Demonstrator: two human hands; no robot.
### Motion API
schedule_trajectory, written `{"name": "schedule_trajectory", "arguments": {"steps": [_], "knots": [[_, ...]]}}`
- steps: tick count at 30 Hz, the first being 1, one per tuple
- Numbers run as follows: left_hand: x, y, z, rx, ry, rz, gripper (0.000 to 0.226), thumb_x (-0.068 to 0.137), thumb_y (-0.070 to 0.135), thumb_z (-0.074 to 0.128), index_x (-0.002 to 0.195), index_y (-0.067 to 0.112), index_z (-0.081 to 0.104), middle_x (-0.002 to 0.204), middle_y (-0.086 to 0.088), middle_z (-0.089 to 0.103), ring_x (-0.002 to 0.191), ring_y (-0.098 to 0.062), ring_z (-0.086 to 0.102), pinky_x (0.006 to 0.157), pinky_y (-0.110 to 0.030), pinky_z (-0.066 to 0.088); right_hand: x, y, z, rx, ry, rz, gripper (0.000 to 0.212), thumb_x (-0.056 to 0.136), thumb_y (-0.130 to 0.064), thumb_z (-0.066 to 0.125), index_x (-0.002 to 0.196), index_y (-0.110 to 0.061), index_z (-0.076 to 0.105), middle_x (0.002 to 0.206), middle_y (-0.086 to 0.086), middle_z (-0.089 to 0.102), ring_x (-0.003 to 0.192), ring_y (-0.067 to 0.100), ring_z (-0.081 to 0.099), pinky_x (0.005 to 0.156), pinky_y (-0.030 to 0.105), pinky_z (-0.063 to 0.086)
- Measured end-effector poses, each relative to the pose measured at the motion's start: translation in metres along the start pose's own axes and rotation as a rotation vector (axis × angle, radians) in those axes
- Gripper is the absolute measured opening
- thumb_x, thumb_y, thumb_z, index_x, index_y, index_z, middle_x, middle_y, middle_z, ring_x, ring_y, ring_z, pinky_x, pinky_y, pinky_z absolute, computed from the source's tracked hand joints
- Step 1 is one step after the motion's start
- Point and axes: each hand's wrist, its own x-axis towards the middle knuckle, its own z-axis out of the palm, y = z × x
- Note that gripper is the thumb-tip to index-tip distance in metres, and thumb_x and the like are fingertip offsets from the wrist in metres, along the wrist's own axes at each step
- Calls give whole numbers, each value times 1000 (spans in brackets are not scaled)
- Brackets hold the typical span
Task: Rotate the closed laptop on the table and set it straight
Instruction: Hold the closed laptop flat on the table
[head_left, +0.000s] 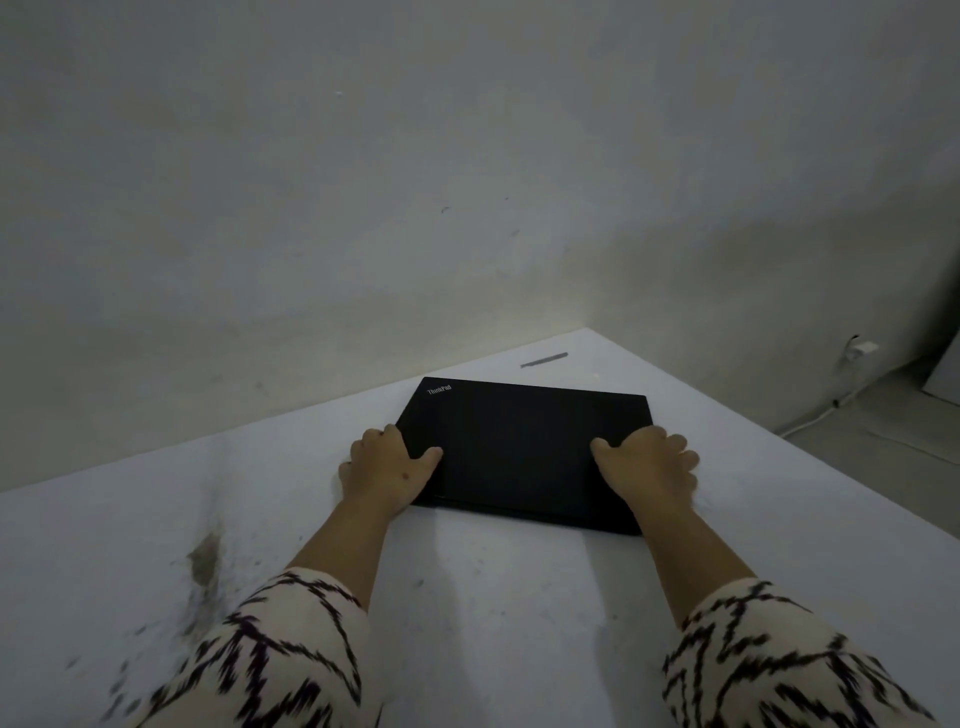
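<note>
A closed black laptop (519, 447) lies flat on the white table (493, 597), toward the far right corner, its long edges slightly skewed to the table's edges. My left hand (387, 470) grips its near left corner, thumb on the lid and fingers wrapped over the left side. My right hand (647, 467) grips the right side near the front corner, thumb on the lid and fingers curled over the edge. Both forearms reach forward in patterned sleeves.
A small grey strip (544, 359) lies on the table behind the laptop. A dark smudge (205, 561) stains the table at the left. A pale wall (363, 208) stands close behind; a white cable and plug (857, 353) hang at the right near the floor.
</note>
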Motion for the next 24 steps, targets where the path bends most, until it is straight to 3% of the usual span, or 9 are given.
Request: {"name": "schedule_trajectory", "arguments": {"steps": [11, 24], "knots": [[17, 3, 5, -64, 55, -135, 64, 82, 59, 54, 119, 7, 58, 123, -15, 56, 117, -34, 52, 92, -45, 47, 8, 1, 3, 34, 22, 21, 55, 85, -47, 59, 120, -5, 52, 138, 19, 40, 129, 36, 38, 104, 44, 38], [16, -22, 0, -242, 110, -207, 60, 71, 60, 66, 103, 9, 66, 108, -12, 64, 100, -33, 63, 84, -47, 56, -6, -7, 6, 105, -25, 26, 52, 83, -43, 65, 117, -5, 54, 135, 20, 42, 126, 37, 39, 100, 45, 40]]}}
